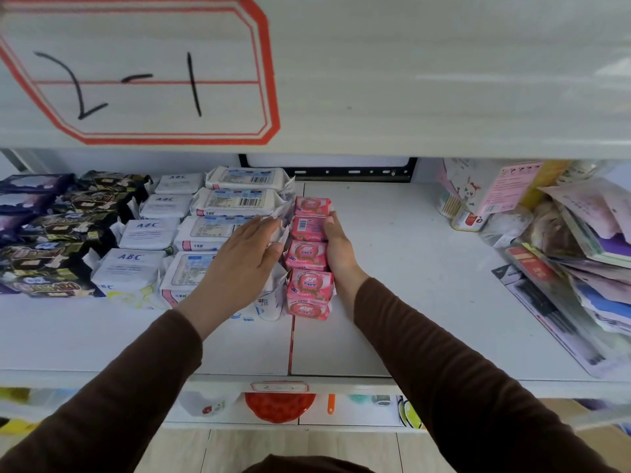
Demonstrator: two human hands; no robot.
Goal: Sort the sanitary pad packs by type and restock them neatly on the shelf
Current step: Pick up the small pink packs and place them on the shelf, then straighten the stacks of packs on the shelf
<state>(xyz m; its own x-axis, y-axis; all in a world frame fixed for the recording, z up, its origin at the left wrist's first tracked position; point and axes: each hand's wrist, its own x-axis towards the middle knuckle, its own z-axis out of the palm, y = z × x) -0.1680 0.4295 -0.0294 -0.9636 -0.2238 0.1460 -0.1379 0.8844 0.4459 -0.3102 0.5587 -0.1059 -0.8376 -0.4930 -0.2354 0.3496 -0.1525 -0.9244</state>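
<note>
Pad packs lie in rows on the white shelf (392,268). From the left come dark purple packs (24,199), black and gold packs (68,233), white ABC packs (150,233), white and blue packs (235,201), then a row of several small pink packs (309,254). My left hand (244,257) lies flat with straight fingers on the white and blue packs, touching the left side of the pink row. My right hand (336,244) presses its palm and fingers against the right side of the pink row.
A heap of mixed pastel packages (580,240) and a pink carton (495,192) fills the shelf's right end. A labelled board (136,70) marked 2-1 hangs above. Coloured goods (280,406) show on the shelf below. Bare shelf lies between the pink row and the heap.
</note>
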